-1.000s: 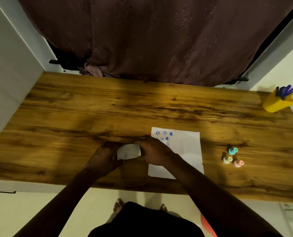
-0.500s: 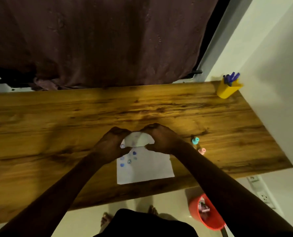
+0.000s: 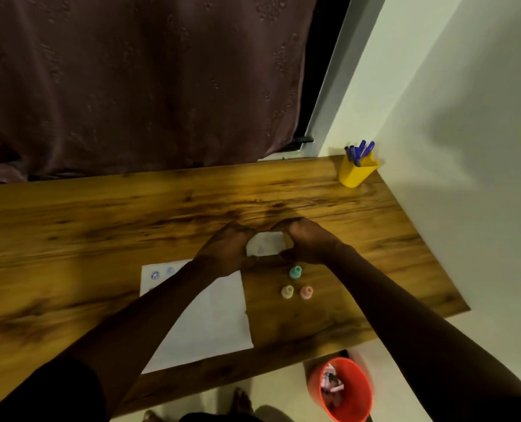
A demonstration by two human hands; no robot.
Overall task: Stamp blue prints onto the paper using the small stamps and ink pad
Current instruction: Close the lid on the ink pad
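A white sheet of paper point(image 3: 210, 318) lies near the table's front edge, with a few blue prints point(image 3: 155, 275) at its far left corner. My left forearm crosses over the sheet. My left hand point(image 3: 225, 249) and my right hand point(image 3: 306, 242) both grip a small white ink pad point(image 3: 265, 243) between them, just beyond the paper's far right corner. Its surface shows a faint blue mark. Three small stamps stand upright right of the paper: teal point(image 3: 295, 272), yellow point(image 3: 287, 291) and pink point(image 3: 306, 292). The teal one is just below my right hand.
A yellow cup of blue pens point(image 3: 356, 170) stands at the far right corner of the wooden table point(image 3: 101, 214). A wall runs along the table's right side. An orange bin point(image 3: 344, 391) sits on the floor below the front edge. A dark curtain hangs behind.
Both hands have carried the white pad to the right, from over the paper's prints to beyond its right corner, near the stamps. The view has swung right.
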